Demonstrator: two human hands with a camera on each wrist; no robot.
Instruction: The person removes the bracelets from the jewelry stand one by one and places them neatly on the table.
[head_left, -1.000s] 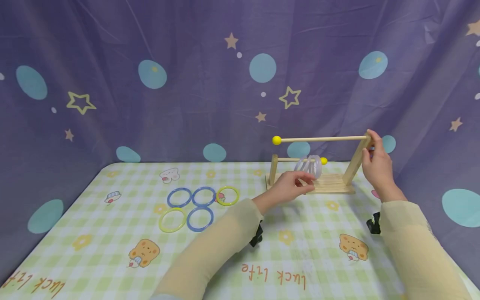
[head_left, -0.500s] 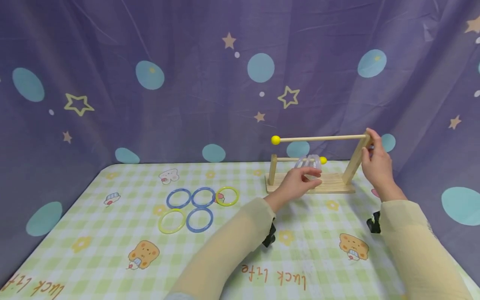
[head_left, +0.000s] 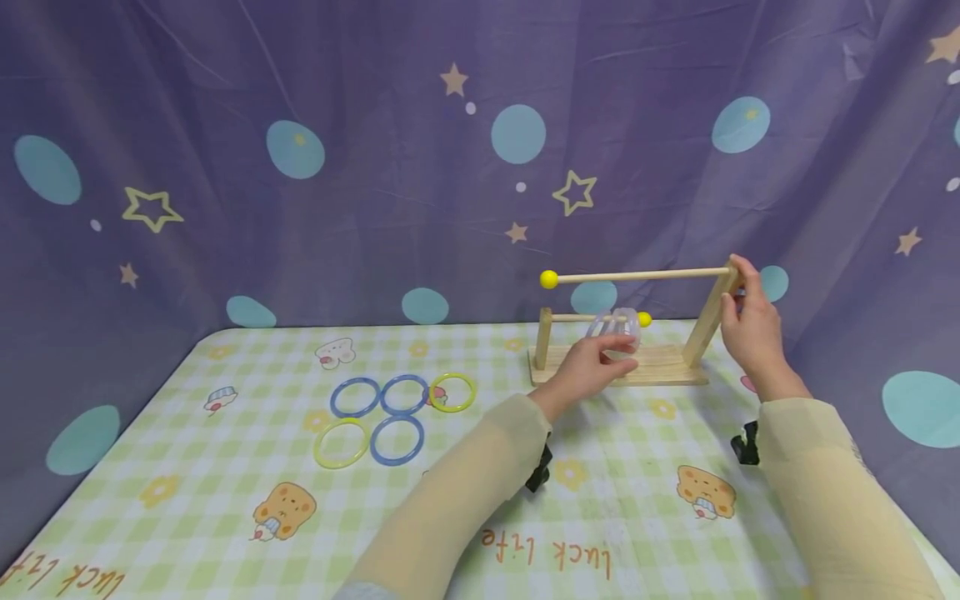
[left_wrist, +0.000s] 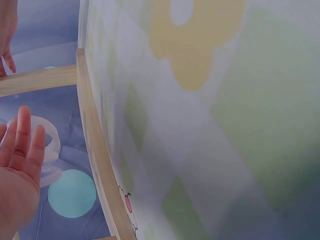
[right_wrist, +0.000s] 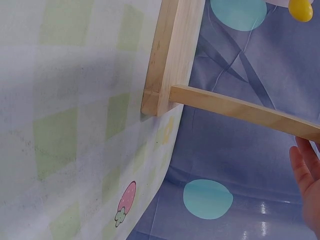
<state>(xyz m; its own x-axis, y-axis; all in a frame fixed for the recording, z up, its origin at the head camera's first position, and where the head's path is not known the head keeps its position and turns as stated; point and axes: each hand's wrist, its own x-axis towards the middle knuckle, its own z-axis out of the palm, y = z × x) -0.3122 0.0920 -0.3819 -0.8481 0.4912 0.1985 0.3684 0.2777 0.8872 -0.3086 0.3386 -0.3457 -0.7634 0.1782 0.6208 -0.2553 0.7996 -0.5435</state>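
Note:
A wooden stand [head_left: 660,367] holds two horizontal dowels, each tipped with a yellow ball. On the lower dowel hang several translucent whitish rings [head_left: 628,321], bunched near its ball end. My left hand [head_left: 588,368] is right in front of these rings, fingers pointing right and thumb apart from them. The left wrist view shows its fingers fairly straight beside a ring [left_wrist: 54,137]; contact is hard to tell. At the stand's right side, my right hand [head_left: 753,329] grips the upper part of the tall slanted post [head_left: 705,325]. That post [right_wrist: 240,110] also appears in the right wrist view.
Left of the stand, several rings lie flat on the checked cloth: blue ones such as the front blue ring [head_left: 397,461], and yellow ones such as the front yellow ring [head_left: 341,465]. A purple curtain [head_left: 360,208] closes off the back and sides.
My left hand has moved right, closer in front of the whitish rings, then stays there. My right hand keeps its grip on the post. The view has shifted slightly.

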